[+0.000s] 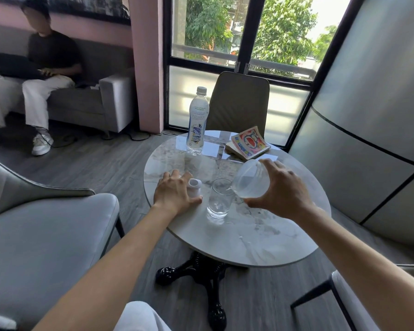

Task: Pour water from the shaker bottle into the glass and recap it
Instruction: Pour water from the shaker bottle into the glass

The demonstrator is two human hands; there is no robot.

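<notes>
Right now the right hand is grasping the translucent shaker bottle, fingers wrapped over its upper side and thumb under it, and is tipping it well over so that its open mouth is meeting the rim of the drinking glass. A little water is sitting in the bottle's lowered end, and a shallow layer is lying in the bottom of the glass.

That glass is standing upright on the round marble-patterned table, and everything else can be placed from it. Just to its left, the left hand is resting palm down on the tabletop, fingers curled loosely around the white cap, which is standing on the table with its open end up; the hand is cupping the cap rather than lifting it, and I cannot tell how firmly it is gripping. Beyond the glass and a bit left, a capped plastic water bottle is standing near the far edge. Beyond the glass and to the right, a comic book with a colourful cover is lying flat. Behind the table, farther still, an olive chair is facing the window. Far to the left of the glass, a person is sitting on a grey sofa.
</notes>
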